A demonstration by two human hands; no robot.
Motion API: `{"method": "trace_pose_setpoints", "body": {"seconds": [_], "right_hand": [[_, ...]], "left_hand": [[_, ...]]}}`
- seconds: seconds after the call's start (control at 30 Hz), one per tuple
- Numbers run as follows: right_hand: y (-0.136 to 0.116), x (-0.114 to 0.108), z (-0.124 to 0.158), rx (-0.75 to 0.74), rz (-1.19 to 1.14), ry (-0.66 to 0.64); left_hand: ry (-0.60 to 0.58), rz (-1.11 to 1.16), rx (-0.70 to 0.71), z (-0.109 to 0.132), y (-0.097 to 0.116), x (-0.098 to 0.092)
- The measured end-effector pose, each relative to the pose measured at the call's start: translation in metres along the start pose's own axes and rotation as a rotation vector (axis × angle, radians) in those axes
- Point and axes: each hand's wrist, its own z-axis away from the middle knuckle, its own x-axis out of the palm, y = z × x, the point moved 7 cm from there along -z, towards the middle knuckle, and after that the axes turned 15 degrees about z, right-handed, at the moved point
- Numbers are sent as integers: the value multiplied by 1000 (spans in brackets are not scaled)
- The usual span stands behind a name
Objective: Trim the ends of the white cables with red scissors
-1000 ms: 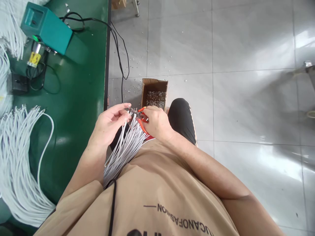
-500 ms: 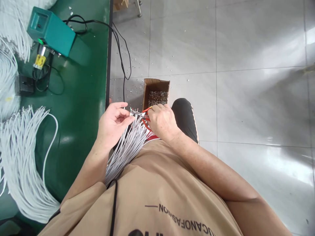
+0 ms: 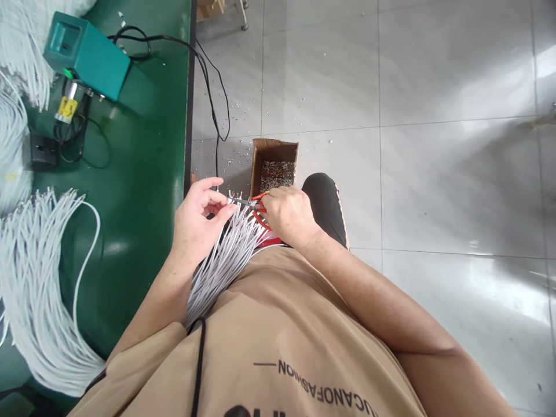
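Red-handled scissors (image 3: 246, 202) are gripped in my right hand (image 3: 288, 211), its fingers wrapped around the handles. Their blades point left, across the tips of a bundle of white cables (image 3: 226, 260) that lies over my lap. My left hand (image 3: 203, 211) is closed at the upper end of this bundle, thumb and forefinger pinching a white cable beside the blade tips. The fingers partly hide the pinched piece. Small coloured wire ends stick out at the top of the bundle.
A cardboard box (image 3: 256, 168) with small clippings stands on the floor beyond my hands, with scraps scattered around it. On the green table (image 3: 143, 145) at left are a teal device (image 3: 95, 61), black cords and more white cable bundles (image 3: 35, 289).
The scissor blades look closer together than before. Both hands stay in nearly the same place, and the whole view has shifted slightly.
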Motion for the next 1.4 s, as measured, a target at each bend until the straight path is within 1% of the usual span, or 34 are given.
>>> {"method": "trace_pose_setpoints", "body": {"seconds": [0.1, 0.2, 0.3, 0.37, 0.4, 0.5, 0.57, 0.63, 0.7, 0.77, 0.83, 0.9, 0.97, 1.0, 1.07, 1.13, 1.2, 1.3, 1.33, 1.4], "right_hand": [[13, -4, 3, 61, -18, 62], [21, -9, 7, 80, 35, 100], [22, -13, 11, 76, 77, 110], [22, -17, 15, 78, 86, 136], [24, -18, 17, 82, 85, 145], [36, -18, 25, 137, 64, 134], [50, -16, 30, 207, 46, 114], [63, -16, 34, 259, 32, 106], [69, -16, 35, 273, 17, 106], [69, -17, 33, 258, -1, 111], [64, -18, 30, 233, -12, 131], [57, -19, 25, 189, -15, 163], [51, -18, 21, 143, -22, 187], [49, -16, 19, 124, -30, 189], [50, -12, 15, 111, -57, 172], [57, -5, 9, 142, -105, 107], [65, 4, 2, 197, -167, 0], [72, 18, -13, 229, -226, -142], [72, 21, -19, 219, -233, -166], [71, 28, -31, 201, -243, -197]], "left_hand": [[-38, -49, -4, -3, -1, 0], [-62, 25, -14, -5, 5, 5], [-60, 78, -17, -10, 14, 18], [-52, 18, 6, -16, 16, 28], [-29, -13, 28, -21, 17, 31], [71, 1, 79, -38, 14, 29], [93, 44, 95, -48, 13, 25], [86, 23, 125, -55, 16, 24], [27, -7, 155, -57, 22, 29], [-56, -2, 154, -55, 26, 39], [-109, 3, 128, -51, 26, 50], [-98, -20, 120, -47, 25, 57], [-39, -35, 123, -45, 24, 55], [11, -23, 123, -45, 24, 50], [140, 17, 116, -45, 22, 30], [285, 8, 107, -41, 19, 0], [390, -75, 68, -31, 13, -30], [536, -183, -38, -5, 2, -70], [580, -184, -64, 6, -1, -80], [626, -186, -127, 28, -2, -93]]}}
